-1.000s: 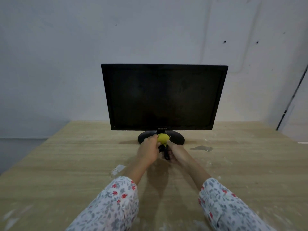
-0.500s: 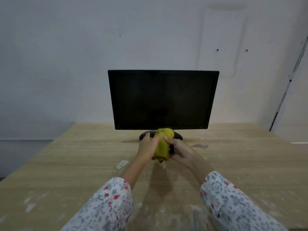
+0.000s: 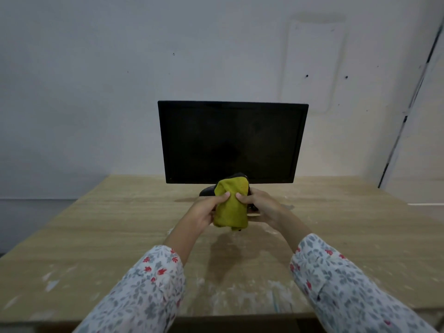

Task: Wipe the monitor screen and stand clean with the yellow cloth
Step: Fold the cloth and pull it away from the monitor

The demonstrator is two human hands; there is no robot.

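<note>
Since a second ago the yellow cloth point(image 3: 231, 205) had come up off the desk point(image 3: 96, 224) near the stand point(image 3: 208, 190) and opened from a small wad into a longer bunch, held in the air between both hands. It sat just in front of the monitor point(image 3: 232, 141) at its 6 o'clock, hiding most of the stand. The left hand point(image 3: 206, 211) gripped its 9 o'clock side, fingers point(image 3: 222, 197) curled and clenched on the fabric with the thumb on top. The right hand point(image 3: 260, 207) pinched the 3 o'clock side the same way. The view had also pulled back, so the monitor looked smaller.

Reading: the cloth was being spread or refolded for wiping. No wipe of the screen looked started, and the cloth touched neither screen nor stand.

Room: bare desk at 9 and 3 o'clock of the monitor, more at 6 o'clock toward the person. The wall point(image 3: 96, 92) stood close behind at 12 o'clock, so little room behind the screen. The near desk edge ran under the sleeves point(image 3: 144, 292). White smears marked the desk top. A dark thing showed beside the right hand; could not tell what.
</note>
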